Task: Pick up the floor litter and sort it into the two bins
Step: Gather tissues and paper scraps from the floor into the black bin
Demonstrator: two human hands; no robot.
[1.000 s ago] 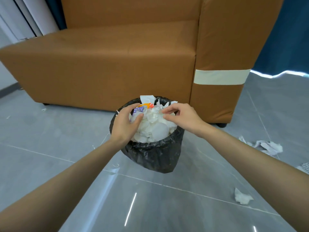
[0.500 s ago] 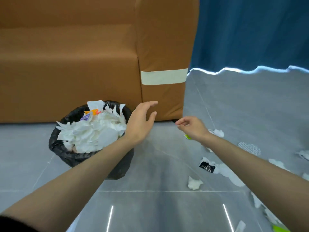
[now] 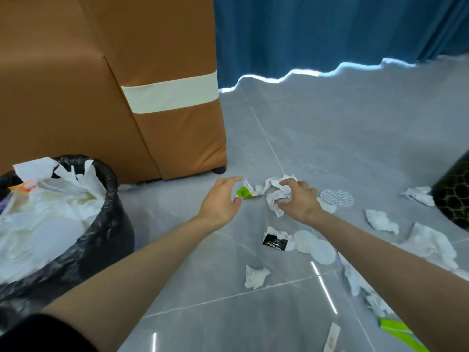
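My right hand (image 3: 300, 200) curls its thumb and fingers round a crumpled white paper (image 3: 275, 196) lying on the grey floor. Just left of it, my left hand (image 3: 220, 200) is open, fingertips beside a small green wrapper (image 3: 244, 192) and not holding it. A bin lined with a black bag (image 3: 111, 224) stands at the left, heaped with white tissue. At the right edge a dark bin with a hexagon pattern (image 3: 454, 196) is partly in view.
More litter lies near me: a black sachet (image 3: 275, 242), round white pads (image 3: 316, 247), a tissue wad (image 3: 255, 276), tissues at the right (image 3: 380, 221) and a green wrapper (image 3: 398, 331). A brown sofa (image 3: 165, 128) stands behind the left bin, with a blue curtain (image 3: 330, 34) beyond.
Both hands left the full black-bag bin and moved right and down to the floor litter. My right hand has closed round the crumpled paper, and the view swung right.
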